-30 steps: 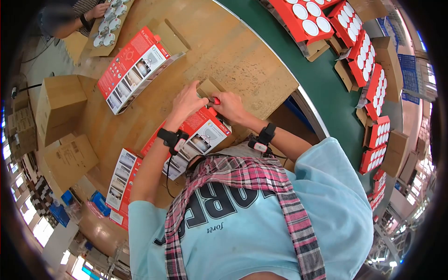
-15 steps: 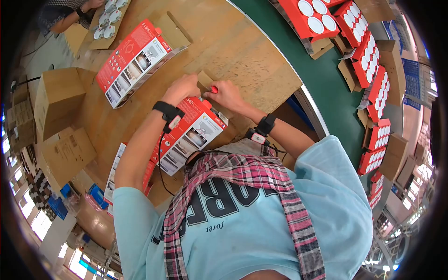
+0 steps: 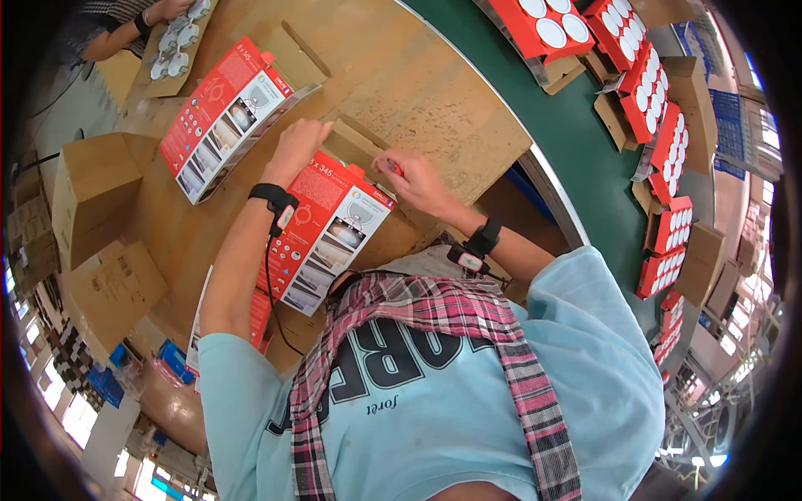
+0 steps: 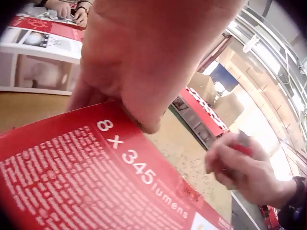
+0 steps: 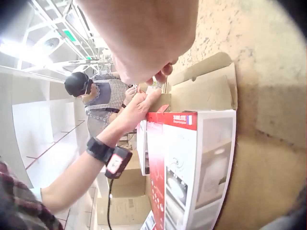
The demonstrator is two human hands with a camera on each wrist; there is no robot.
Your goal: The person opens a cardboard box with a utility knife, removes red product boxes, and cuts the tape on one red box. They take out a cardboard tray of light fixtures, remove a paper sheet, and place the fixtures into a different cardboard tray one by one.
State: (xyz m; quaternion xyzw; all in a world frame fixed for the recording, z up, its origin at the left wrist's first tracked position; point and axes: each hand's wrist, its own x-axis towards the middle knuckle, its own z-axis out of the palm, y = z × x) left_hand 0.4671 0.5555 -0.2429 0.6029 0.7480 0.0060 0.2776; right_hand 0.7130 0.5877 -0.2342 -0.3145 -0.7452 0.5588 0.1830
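A red and white printed carton (image 3: 322,213) lies on the table in front of the person, its far end open and brown cardboard flaps (image 5: 206,88) standing out. The left hand (image 3: 296,150) holds the carton by the corner of that open end. In the left wrist view its thumb (image 4: 149,123) is at the red edge beside the "8 x 345 lumens" print. Just right of the flaps, the right hand (image 3: 415,179) is curled around a small red tool (image 4: 241,149) with a grey end, raised apart from the carton. Most of the tool is hidden in the fist.
A similar open carton (image 3: 230,108) lies farther left. Brown boxes (image 3: 96,188) stand at the left edge. Red cartons of white round lamps (image 3: 551,32) line a green conveyor (image 3: 501,92) at right. Another person's hand (image 3: 171,8) works over a tray of lamps (image 3: 175,50).
The left hand has moved left and away from the body, and the carton has shifted with it. The right hand, earlier close beside the left at the flaps, is now separated from it.
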